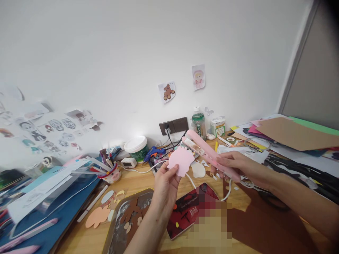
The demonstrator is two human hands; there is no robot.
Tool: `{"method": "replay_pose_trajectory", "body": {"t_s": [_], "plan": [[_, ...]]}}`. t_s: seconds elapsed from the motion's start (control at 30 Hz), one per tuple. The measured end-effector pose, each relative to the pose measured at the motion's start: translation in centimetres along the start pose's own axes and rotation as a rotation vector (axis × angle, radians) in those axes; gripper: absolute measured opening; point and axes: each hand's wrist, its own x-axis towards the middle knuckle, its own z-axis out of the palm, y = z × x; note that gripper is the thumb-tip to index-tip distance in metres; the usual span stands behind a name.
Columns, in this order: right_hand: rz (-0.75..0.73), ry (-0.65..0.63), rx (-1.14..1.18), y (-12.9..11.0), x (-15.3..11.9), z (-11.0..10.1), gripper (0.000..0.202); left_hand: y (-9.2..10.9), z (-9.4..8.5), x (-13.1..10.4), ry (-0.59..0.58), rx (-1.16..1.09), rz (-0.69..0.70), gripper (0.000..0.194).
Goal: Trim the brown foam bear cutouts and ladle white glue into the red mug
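Note:
Between thumb and fingers, my left hand (169, 178) pinches a pale pink cutout (181, 161) with a scalloped edge, held up above the table. Just right of it, my right hand (230, 164) grips a pink mini hair straightener (205, 150) by its handle. Its plates are slightly apart, and their tip is close to the cutout's upper right edge. A white cord (227, 192) hangs from the handle. Under my hands lie a cream cutout (198, 170) and a dark red booklet (184, 208).
A dark tray (119, 215) holds brown cutouts. Orange cutouts (97, 216) lie left of it. Behind stand a pen cup (112, 174), a white tub (136, 148), a blue glue gun (154, 153) and a green bottle (198, 123). Scissors (249, 183) and stacked coloured sheets (296, 132) are right.

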Motion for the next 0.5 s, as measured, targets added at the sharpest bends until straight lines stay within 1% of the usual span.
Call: {"method": "replay_pose_trajectory", "body": {"t_s": [0.17,0.27,0.33,0.4,0.5], "plan": [[-0.002,-0.023,-0.048,-0.6,-0.3,0.0,0.038,0.1,0.1,0.0,-0.010,-0.014,-0.019,0.020],[-0.032,-0.028,-0.119,-1.2,-0.4,0.2,0.038,0.2,0.2,0.0,-0.029,-0.029,-0.017,0.021],[-0.057,-0.007,-0.199,-1.4,-0.4,0.5,0.037,0.2,0.3,-0.2,-0.027,-0.034,-0.018,0.021],[-0.056,0.013,-0.277,-1.6,-0.3,1.0,0.041,0.0,0.4,-0.3,-0.020,-0.043,-0.019,0.019],[-0.080,-0.004,-0.349,-1.6,-0.2,1.8,0.046,-0.6,0.6,-0.6,-0.031,-0.072,-0.032,0.017]]}}
